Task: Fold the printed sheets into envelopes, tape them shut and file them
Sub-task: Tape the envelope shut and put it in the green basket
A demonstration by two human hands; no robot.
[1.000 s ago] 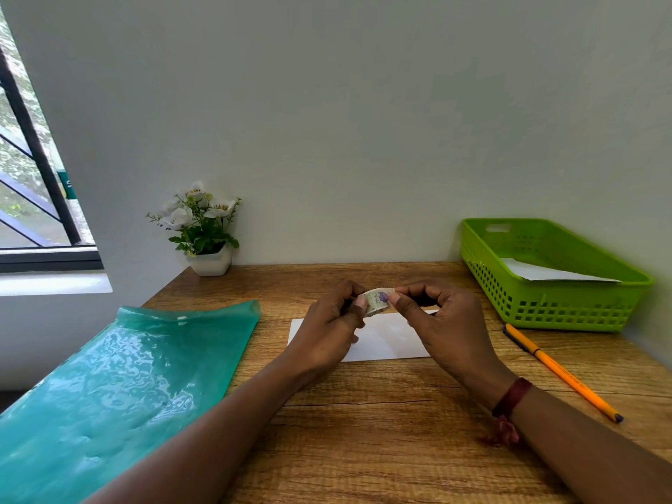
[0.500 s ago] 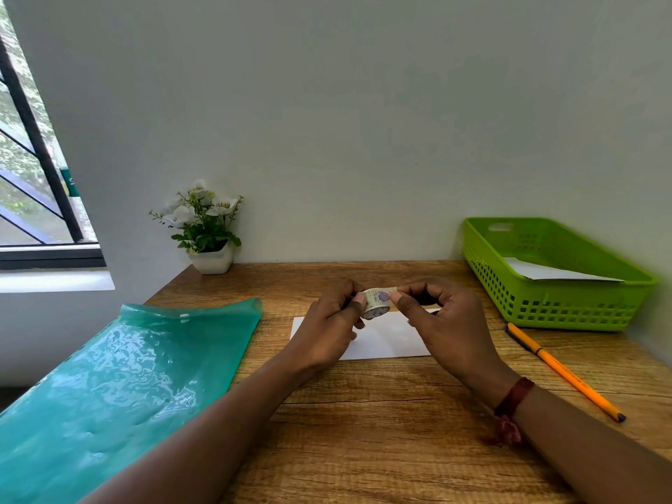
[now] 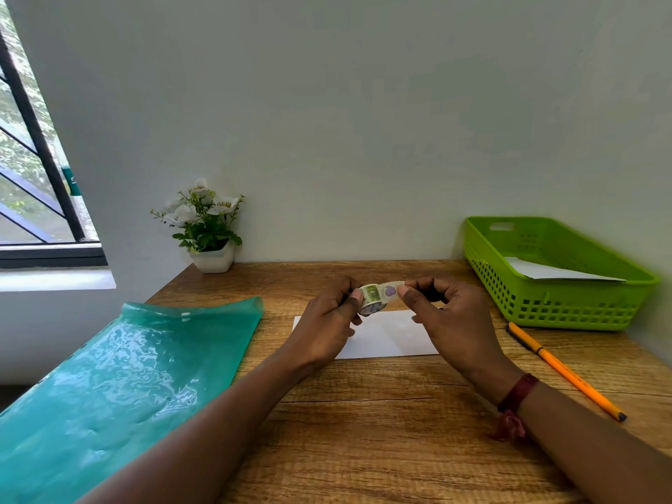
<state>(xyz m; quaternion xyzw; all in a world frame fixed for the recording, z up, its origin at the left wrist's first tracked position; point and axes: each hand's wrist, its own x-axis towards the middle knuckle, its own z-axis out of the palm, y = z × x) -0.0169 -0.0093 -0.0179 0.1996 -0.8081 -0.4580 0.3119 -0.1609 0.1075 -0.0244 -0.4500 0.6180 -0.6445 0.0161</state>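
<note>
On the near part of the wooden desk (image 3: 363, 431), a teal plastic folder (image 3: 127, 376) lies to the person's left, its far edge curled upward. Both forearms reach forward over the desk. The left hand (image 3: 323, 325) grips a small patterned tape roll (image 3: 371, 303), fingers curled round it. The right hand (image 3: 454, 321) pinches the free tape end (image 3: 392, 288) between thumb and forefinger; the other fingers are curled. The drawn strip is short and runs left to right between the hands. The folded white envelope (image 3: 392, 340) lies flat on the desk directly below and slightly nearer than the roll, long axis left to right, parallel to the strip. Its ends point toward the folder and toward the orange pen (image 3: 567, 376). Both hands sit above the envelope, the right one nearer its right end; whether either touches it cannot be determined. Judgement: the strip needs lengthening, tearing and lowering onto the flap. Beyond the pen, a green basket (image 3: 567, 303) holds white sheets (image 3: 552, 272). A potted plant (image 3: 207, 227) stands against the wall.
</note>
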